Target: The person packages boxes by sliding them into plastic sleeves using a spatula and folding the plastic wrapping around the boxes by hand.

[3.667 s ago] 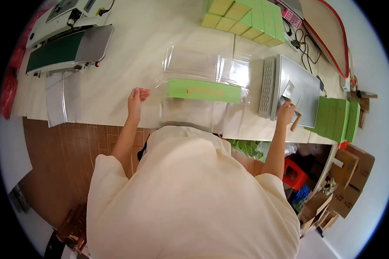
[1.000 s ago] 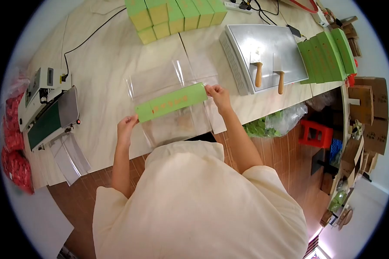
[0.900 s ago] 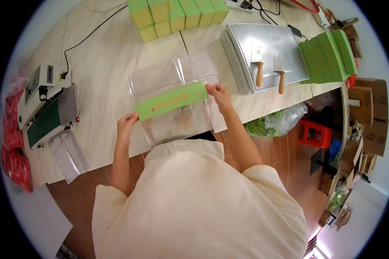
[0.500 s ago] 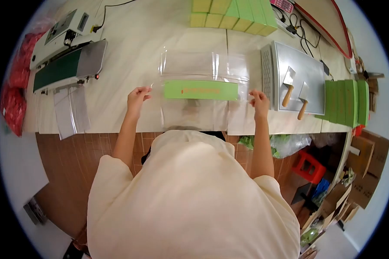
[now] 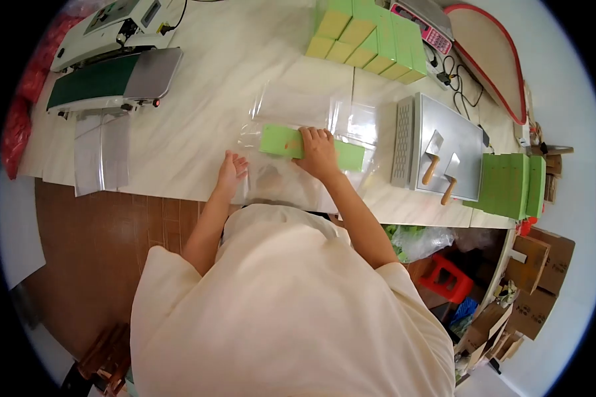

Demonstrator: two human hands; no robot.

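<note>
A long, flat green box (image 5: 351, 156) with faint orange lettering lies across a sheet of clear plastic film (image 5: 291, 102) on the table. Gripping the box across its width is my right hand (image 5: 319, 152), fingers over the far edge and thumb at the near one, covering much of the lettering. My left hand (image 5: 232, 173) is off the box, by the film's left edge, with its fingers loosely apart and nothing visible in them.
A sealing machine (image 5: 106, 33) with a green belt stands at the left, near clear sheets (image 5: 102, 152). Green boxes are stacked at the back (image 5: 371, 40) and right (image 5: 503, 185). Two wooden-handled scrapers (image 5: 432, 155) lie on a metal-topped device (image 5: 467, 126). Cables run behind it.
My right hand has left the film's right side and come left onto the green box. My left hand has moved slightly inward and nearer me, its fingers spreading. The camera view has turned.
</note>
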